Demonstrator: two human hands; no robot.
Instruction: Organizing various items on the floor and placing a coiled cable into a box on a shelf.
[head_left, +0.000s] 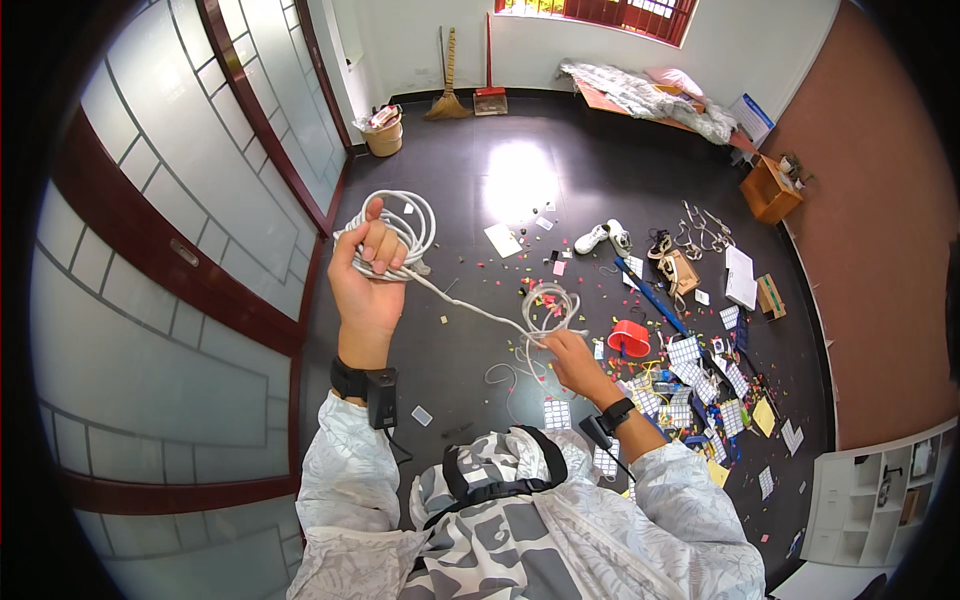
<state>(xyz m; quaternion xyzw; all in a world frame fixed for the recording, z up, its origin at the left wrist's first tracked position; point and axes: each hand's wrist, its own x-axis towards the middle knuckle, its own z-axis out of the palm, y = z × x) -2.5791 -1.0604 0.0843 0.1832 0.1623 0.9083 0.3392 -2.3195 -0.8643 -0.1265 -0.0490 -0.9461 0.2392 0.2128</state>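
A coiled white cable is gripped in my left hand, its loops hanging around the closed fingers. From that coil a length of the same cable runs down to the right, to my right hand, whose fingers pinch it. Beyond my right hand more pale loops show; whether they hang or lie on the floor I cannot tell. Thin loose cable curls to the left of my right hand. A dark strap with a small device is on each wrist.
Scattered on the dark floor at right are sticker sheets, a red plastic basket, a blue pole, white shoes, sandals and a cardboard box. Sliding glass doors stand at left. A bucket and broom are at the back.
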